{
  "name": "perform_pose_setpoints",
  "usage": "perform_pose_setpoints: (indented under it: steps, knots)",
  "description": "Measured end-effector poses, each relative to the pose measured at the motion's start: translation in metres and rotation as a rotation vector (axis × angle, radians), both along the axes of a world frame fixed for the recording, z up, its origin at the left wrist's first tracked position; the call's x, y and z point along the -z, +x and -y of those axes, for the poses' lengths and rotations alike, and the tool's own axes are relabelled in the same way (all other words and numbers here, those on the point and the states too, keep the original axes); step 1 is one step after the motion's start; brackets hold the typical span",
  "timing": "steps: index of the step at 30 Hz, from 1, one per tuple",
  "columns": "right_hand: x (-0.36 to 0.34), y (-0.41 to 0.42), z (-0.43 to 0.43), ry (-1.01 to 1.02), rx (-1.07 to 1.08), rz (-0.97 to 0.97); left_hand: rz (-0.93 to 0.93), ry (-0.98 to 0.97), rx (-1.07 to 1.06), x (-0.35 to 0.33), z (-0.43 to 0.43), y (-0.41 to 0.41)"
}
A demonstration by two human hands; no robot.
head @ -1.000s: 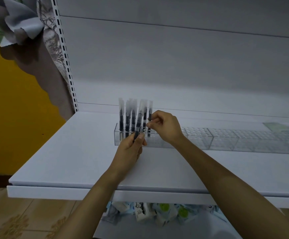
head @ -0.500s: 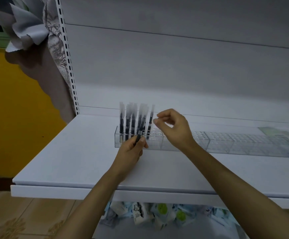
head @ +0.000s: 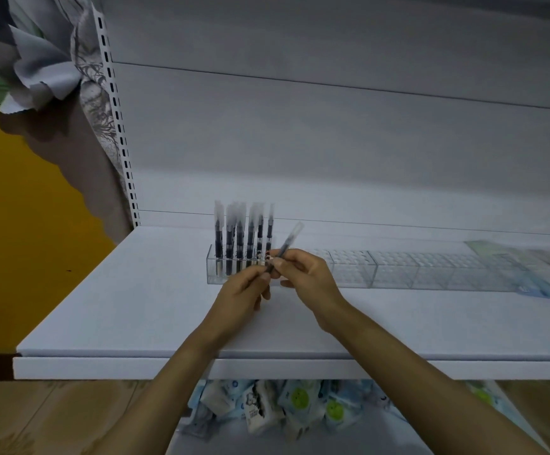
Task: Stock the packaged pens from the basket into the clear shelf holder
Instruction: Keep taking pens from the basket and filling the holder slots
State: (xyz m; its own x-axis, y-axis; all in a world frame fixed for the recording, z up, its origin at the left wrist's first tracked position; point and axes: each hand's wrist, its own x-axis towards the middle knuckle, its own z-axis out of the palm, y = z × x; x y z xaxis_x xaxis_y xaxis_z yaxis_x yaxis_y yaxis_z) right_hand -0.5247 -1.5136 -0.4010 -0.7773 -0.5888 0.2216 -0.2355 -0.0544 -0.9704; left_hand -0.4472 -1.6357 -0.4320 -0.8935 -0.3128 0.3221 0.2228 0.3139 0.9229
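Note:
A long clear shelf holder [head: 395,270] with a grid of holes lies across the white shelf [head: 136,290]. Several packaged pens [head: 241,234] stand upright in its left end. Just in front of them, one packaged pen [head: 289,239] tilts up to the right, in its clear wrapper. My left hand [head: 244,290] pinches its lower end and my right hand [head: 309,277] pinches it just above. Both hands meet in front of the holder's left part. The basket is not in view.
A perforated white upright [head: 116,126] and a patterned curtain [head: 80,77] stand at the shelf's left. Flat greenish packets [head: 529,257] lie at the far right. Small packaged goods [head: 283,405] are heaped on the lower shelf below the front edge.
My right hand has come back from the standing pens to my left hand and now pinches the pen there. That pen has tilted up to the right. The camera has moved closer.

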Motion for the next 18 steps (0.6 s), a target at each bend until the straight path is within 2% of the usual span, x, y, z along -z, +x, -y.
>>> perform_pose_setpoints:
  steps: [3,7,10,13,16,18]
  knots:
    - [0.004,0.003,0.004,0.036,0.004,0.004,-0.002,-0.050,0.038,-0.001,-0.002,0.002]
    - [-0.014,-0.011,0.006,0.038,-0.001,0.021,-0.031,-0.062,-0.057,0.004,0.000,0.002]
    - [-0.037,-0.032,0.007,-0.097,0.066,0.070,-0.150,-0.080,-0.269,0.005,0.001,0.003]
    - [-0.045,-0.052,0.015,-0.102,0.134,0.000,-0.249,-0.050,-0.561,0.005,0.004,0.003]
    - [-0.038,-0.066,0.027,-0.052,0.133,-0.065,-0.241,0.027,-0.796,0.010,0.012,0.000]
    - [-0.031,-0.072,0.032,-0.060,0.137,-0.080,-0.141,0.075,-0.831,0.011,0.018,-0.003]
